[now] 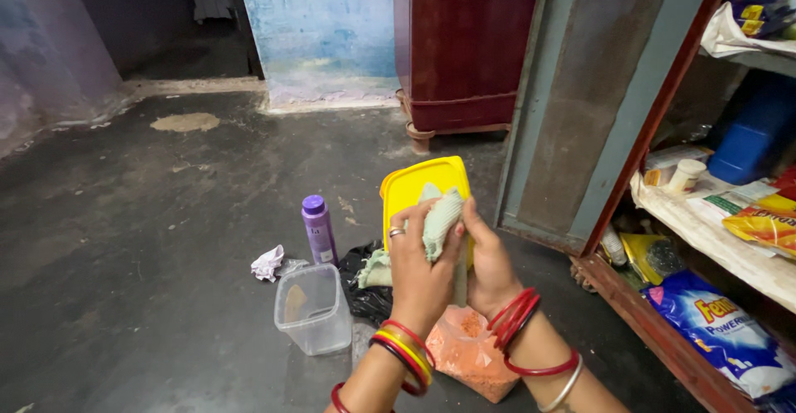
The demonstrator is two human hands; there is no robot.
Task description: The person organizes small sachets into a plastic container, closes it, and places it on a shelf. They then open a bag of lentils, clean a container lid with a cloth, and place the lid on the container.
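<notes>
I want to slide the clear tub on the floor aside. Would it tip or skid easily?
The clear tub looks empty and thin-walled, so it is probably light and would skid at a nudge. It stands taller than wide with no lid on, so a high push might topple it. The purple bottle stands close behind, so a backward shove could knock it.

Floor: we see a dark, stained concrete floor filling the frame's left.
On it, centre: clear plastic tub, purple bottle, crumpled white scrap, black bag.
</notes>
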